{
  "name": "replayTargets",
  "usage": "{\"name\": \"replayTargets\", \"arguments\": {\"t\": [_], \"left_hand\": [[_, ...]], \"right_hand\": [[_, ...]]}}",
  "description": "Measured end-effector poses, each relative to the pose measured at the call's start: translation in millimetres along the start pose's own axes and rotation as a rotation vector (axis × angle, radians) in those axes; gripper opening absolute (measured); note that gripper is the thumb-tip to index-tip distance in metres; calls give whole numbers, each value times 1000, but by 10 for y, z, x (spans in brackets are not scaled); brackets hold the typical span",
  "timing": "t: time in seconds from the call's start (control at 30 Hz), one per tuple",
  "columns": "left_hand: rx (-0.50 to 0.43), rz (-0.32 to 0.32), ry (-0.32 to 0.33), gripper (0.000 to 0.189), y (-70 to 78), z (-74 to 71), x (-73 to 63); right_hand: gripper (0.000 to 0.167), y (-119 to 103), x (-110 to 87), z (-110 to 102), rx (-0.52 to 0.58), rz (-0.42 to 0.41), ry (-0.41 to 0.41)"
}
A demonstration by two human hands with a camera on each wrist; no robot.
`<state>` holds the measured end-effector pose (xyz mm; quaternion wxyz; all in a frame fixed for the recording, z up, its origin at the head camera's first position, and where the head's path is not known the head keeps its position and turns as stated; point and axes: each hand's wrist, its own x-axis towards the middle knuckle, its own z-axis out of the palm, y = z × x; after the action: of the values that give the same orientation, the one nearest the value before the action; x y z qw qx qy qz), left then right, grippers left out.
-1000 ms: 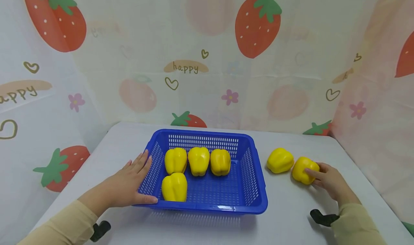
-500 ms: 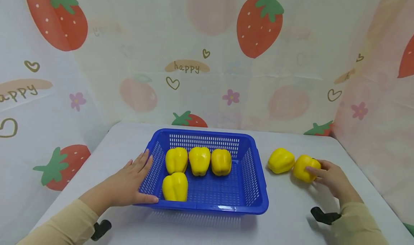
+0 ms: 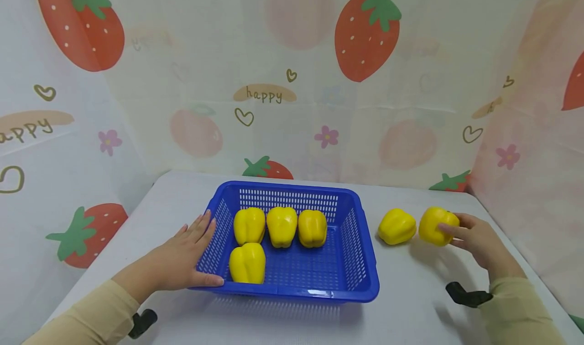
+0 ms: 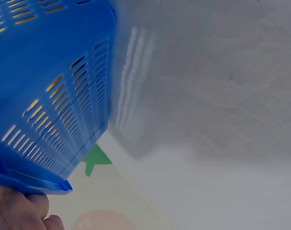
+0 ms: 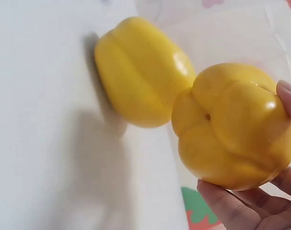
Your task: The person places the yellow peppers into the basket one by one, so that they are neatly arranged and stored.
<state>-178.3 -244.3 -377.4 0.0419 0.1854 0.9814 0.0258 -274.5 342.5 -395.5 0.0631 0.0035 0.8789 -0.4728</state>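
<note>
My right hand [image 3: 481, 241] holds a yellow bell pepper [image 3: 435, 226] between thumb and fingers, raised off the table with a shadow below it. In the right wrist view the held bell pepper [image 5: 236, 127] shows its lobed end. Just left of it a second bell pepper [image 3: 397, 226] lies on the table. My left hand [image 3: 178, 259] rests with straight, spread fingers on the left rim of a blue plastic basket [image 3: 292, 290]. Inside the basket are several yellow bell peppers, three in a back row and one bell pepper [image 3: 247, 264] at the front left.
The white table [image 3: 410, 309] carries the basket in its middle. Behind and on both sides hangs a cloth [image 3: 283, 142] printed with strawberries. Black straps or mounts [image 3: 467, 295] stick out near both sleeves.
My right hand has lifted the bell pepper off the table, moving it up and slightly right. The left hand and the basket have stayed in place.
</note>
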Motion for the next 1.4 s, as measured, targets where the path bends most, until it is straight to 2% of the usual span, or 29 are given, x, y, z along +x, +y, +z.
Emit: {"name": "replayTargets", "arguments": {"t": [0.47,0.73,1.23,1.4], "left_hand": [[-2,-1,-3,121,12,-13,-7],[0,3,6,121,6,-13,0],[3,0,2,122,9,-28,-12],[2,-3,3,122,5,-22,-11]], "right_hand": [[69,-522,3,6,-8,-147,-61],[75,-804,45,44,-83,-148,-77],[73,-1393,31,324,-71,-218,-130],[67,-1522,37,443,-54,-260,-162]]}}
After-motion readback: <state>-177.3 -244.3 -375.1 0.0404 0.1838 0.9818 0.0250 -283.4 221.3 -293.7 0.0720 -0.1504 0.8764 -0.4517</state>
